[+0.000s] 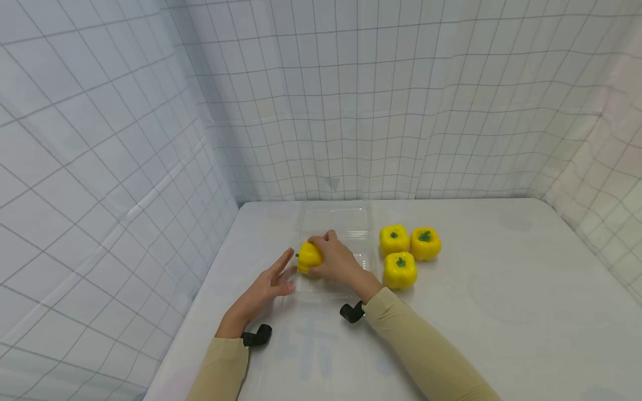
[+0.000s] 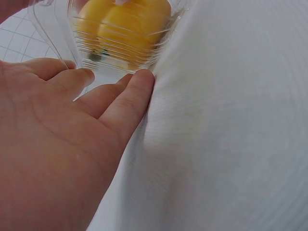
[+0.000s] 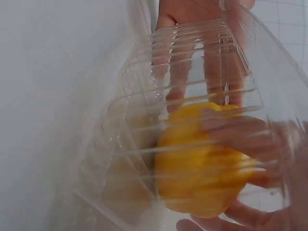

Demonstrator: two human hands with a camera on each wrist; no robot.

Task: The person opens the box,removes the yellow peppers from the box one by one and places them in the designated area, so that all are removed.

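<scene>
My right hand (image 1: 337, 262) grips a yellow bell pepper (image 1: 309, 258), its green stem pointing left, inside the left part of a clear plastic clamshell box (image 1: 368, 259). Through the ribbed wall in the right wrist view, the fingers (image 3: 240, 132) curl round the pepper (image 3: 192, 163). At the box's left side is my left hand (image 1: 263, 289), fingers extended and thumb apart. The left wrist view has its straight fingertips (image 2: 142, 77) right at the ribbed wall, with the yellow pepper (image 2: 130, 29) behind the plastic.
Right of the box, three more yellow bell peppers stand grouped: one at the back (image 1: 394, 240), one farther right (image 1: 425, 244) and one in front (image 1: 400, 270). The box's clear lid (image 1: 335, 217) lies folded back. Grid-patterned curtains (image 1: 351, 111) enclose the white table (image 1: 501, 312).
</scene>
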